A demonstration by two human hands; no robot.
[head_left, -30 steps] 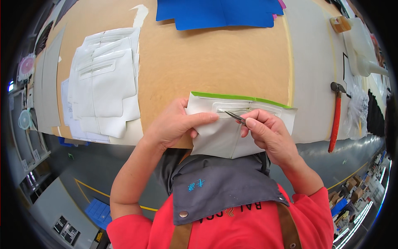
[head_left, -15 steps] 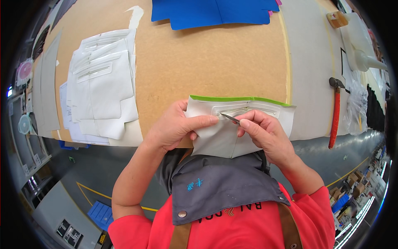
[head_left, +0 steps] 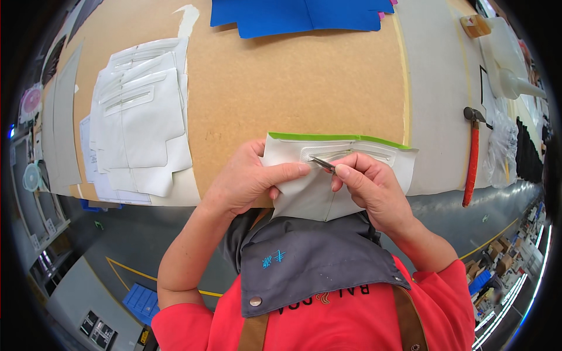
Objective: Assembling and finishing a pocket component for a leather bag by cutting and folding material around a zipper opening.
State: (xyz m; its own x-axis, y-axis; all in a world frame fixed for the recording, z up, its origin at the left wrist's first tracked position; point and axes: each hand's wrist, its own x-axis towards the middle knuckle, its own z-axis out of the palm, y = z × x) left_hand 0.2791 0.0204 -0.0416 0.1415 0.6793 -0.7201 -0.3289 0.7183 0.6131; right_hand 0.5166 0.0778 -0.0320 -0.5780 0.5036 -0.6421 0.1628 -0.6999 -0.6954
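Observation:
A white leather-like panel (head_left: 304, 190) with a green strip (head_left: 316, 138) along its far edge stands tilted at the table's front edge, its lower part against my apron. My left hand (head_left: 249, 175) grips its left side, thumb on the face and most fingers hidden behind. Between thumb and fingers, my right hand (head_left: 369, 181) pinches slim metal tweezers (head_left: 324, 164). Their pointed tip touches the panel at the left end of a stitched slot (head_left: 351, 152), just beyond my left thumb. Whether the tip holds anything is too small to tell.
Similar white panels (head_left: 146, 126) lie stacked at left on the brown board (head_left: 257, 76). Blue sheets (head_left: 304, 17) lie at the far side. On the right are a red-handled hammer (head_left: 472, 158), a plastic bottle (head_left: 509, 64) and a clear bag (head_left: 500, 152).
The tweezers have turned slightly in my right hand, and their tip has shifted a little at the slot's left end. My left hand keeps its grip on the panel.

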